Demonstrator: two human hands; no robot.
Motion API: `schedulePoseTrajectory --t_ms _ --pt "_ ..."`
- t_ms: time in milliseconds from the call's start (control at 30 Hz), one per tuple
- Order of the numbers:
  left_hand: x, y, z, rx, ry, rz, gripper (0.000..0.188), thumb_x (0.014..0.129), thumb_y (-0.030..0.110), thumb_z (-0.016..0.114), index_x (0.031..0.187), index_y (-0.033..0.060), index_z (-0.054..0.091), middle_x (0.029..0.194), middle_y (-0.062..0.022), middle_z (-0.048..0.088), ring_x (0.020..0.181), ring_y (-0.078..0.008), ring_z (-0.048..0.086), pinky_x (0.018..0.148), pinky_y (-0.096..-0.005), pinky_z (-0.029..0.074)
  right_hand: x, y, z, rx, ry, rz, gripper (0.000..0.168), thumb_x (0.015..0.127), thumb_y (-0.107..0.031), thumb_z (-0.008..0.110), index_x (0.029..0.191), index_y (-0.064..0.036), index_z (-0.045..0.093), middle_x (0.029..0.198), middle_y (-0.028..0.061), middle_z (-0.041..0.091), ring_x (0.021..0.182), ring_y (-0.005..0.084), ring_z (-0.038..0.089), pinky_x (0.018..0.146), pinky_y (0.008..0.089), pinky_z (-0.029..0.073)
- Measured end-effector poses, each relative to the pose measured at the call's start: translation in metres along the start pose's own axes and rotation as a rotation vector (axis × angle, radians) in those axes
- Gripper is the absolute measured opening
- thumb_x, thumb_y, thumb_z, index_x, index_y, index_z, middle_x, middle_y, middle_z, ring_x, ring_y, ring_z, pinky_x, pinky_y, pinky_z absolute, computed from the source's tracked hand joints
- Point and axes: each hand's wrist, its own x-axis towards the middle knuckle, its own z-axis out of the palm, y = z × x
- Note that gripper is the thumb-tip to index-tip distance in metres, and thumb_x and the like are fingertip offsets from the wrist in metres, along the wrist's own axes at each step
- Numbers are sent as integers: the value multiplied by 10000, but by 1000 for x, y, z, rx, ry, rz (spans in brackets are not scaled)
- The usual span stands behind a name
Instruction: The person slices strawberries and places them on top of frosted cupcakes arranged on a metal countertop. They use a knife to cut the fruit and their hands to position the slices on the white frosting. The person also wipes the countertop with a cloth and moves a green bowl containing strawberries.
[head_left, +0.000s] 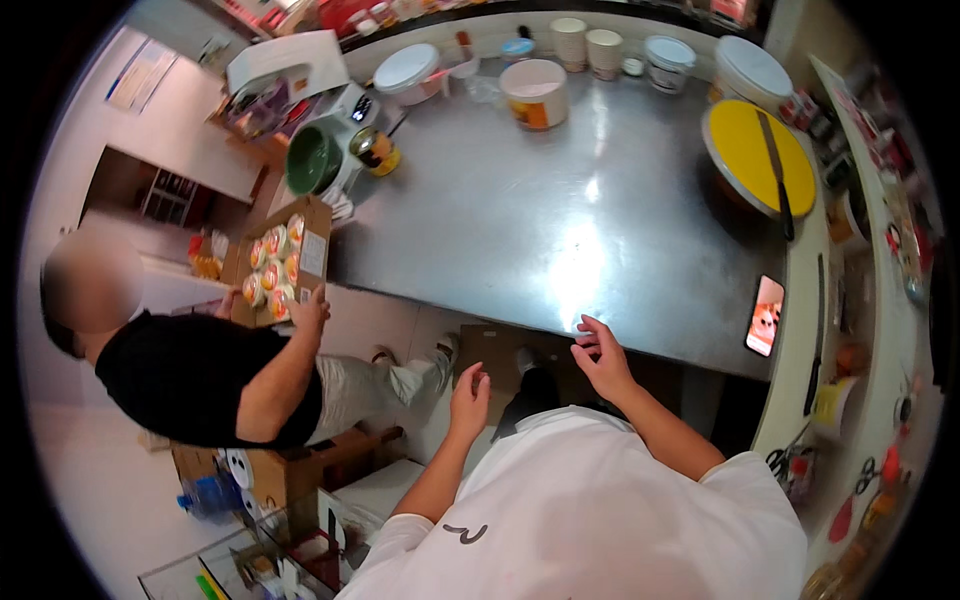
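Observation:
My left hand (470, 399) hangs in front of my body, short of the table edge, with its fingers loosely curled and nothing in it. Near the front edge of the metal table (480, 217), my right hand (600, 358) is raised with fingers apart and holds nothing. To the right, a phone (765, 315) with a lit screen lies at the table's right edge. A yellow-topped cake turntable (739, 154) stands at the back right, with a black-handled spatula (772, 161) across it. At the back stands a white tub (534, 94).
On the left a person (202, 375) in a black top holds a cardboard box (319, 225) of lidded cups. A green bowl (313, 160), a can (375, 151) and a scale stand at the table's left. Stacked paper cups (570, 45) and lidded tubs line the back.

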Motion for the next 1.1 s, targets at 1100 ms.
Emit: schedulePoseTrajectory --t_ms 1100 --pt "527 -120 -358 541 462 386 250 872 247 485 960 14 500 965 -228 534 911 -389 511 752 -445 413 123 -46 234 10 263 498 340 908 -150 521 1217 -30 447 990 56 581 788 119 561 672 236 454"
